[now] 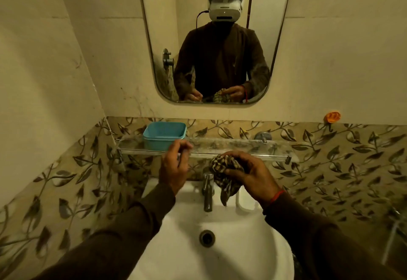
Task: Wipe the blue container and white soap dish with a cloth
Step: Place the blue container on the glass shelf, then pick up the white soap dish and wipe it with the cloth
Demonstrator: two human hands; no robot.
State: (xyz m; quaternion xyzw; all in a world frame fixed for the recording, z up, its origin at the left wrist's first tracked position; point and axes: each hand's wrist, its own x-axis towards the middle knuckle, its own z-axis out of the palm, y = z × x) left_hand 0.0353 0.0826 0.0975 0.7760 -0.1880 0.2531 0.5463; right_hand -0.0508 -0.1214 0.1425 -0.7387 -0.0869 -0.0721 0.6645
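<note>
The blue container (164, 135), open-topped and rectangular, stands at the left end of a glass shelf (231, 145) under the mirror. My left hand (175, 165) hovers just below and right of it with fingers loosely curled, holding nothing and not touching the container. My right hand (251, 175) grips a bunched checkered cloth (223, 170) above the tap, with a tail of it hanging down. A white soap dish (241, 201) sits on the sink ledge right of the tap, mostly hidden by the cloth and my right wrist.
A white sink (231, 257) with a metal tap (207, 191) lies below my hands. The mirror (217, 37) above reflects a person wearing a headset. Leaf-patterned tiles cover the wall, and an orange hook (333, 116) sticks out at the right.
</note>
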